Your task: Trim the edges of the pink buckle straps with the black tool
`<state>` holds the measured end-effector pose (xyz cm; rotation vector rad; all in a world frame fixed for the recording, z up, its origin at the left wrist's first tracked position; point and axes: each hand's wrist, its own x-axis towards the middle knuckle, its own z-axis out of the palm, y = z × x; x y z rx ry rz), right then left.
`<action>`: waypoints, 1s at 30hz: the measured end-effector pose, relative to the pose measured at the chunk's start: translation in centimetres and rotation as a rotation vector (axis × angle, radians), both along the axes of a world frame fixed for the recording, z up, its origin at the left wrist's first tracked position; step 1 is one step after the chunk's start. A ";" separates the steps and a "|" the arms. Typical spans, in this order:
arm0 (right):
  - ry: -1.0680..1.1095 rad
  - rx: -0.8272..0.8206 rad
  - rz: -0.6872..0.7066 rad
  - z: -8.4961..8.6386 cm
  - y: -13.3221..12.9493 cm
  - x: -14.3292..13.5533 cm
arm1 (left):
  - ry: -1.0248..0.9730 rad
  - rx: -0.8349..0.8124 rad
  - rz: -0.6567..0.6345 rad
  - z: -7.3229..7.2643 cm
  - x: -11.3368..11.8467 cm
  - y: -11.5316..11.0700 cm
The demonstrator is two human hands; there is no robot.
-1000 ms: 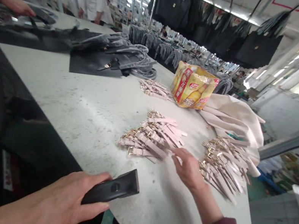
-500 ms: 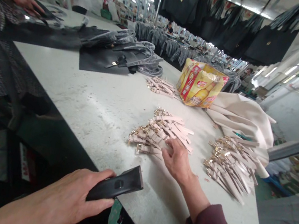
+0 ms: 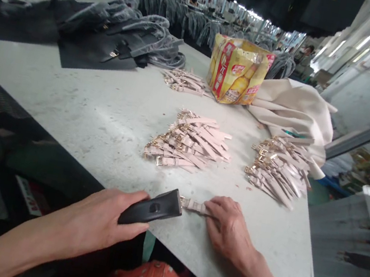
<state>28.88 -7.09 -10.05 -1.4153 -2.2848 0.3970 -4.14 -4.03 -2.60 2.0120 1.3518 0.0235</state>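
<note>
My left hand (image 3: 121,215) is closed around a black hair clipper (image 3: 153,208) with a switch on its upper side; its wide head points right. My right hand (image 3: 230,225) pinches a short pale beige buckle strap (image 3: 192,205) low over the table. The strap's buckle end lies right at the clipper's head; whether they touch I cannot tell. Beyond my hands lies a loose pile of such buckle straps (image 3: 191,142) with gold buckles facing left. A second strap pile (image 3: 276,169) is to the right.
A smaller bunch of straps (image 3: 186,81) lies by a yellow printed bag (image 3: 237,74) at the back. Beige sheet material (image 3: 293,110) is bunched at the right edge. Black bag pieces (image 3: 98,42) with wrapped handles cover the back left of the white table (image 3: 83,106).
My right hand has come back from the middle pile toward me, with a buckle strap now in its fingers beside the clipper. The view has tilted down and turned, and the co-worker's hand has left it.
</note>
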 end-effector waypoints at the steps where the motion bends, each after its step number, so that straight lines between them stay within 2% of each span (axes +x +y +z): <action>1: 0.024 0.001 0.005 0.0 0.1 -0.4 | 0.036 -0.024 -0.033 0.2 0.4 0.3; 8: 0.217 -0.023 0.010 -1.0 1.5 -3.0 | 0.161 -0.021 -0.118 1.6 1.7 2.5; 16: 0.359 -0.065 0.018 -1.9 1.5 -3.3 | 0.209 -0.043 -0.191 3.4 3.0 4.2; 20: 0.390 -0.125 0.047 -1.4 2.0 -3.4 | 0.225 -0.056 -0.208 3.4 3.6 4.6; 27: 0.341 -0.228 0.104 -0.3 3.1 -4.0 | 0.205 -0.056 -0.216 2.9 2.7 5.0; 30: 0.460 -0.286 0.140 -0.2 3.3 -3.6 | 0.193 -0.065 -0.214 3.0 2.7 5.1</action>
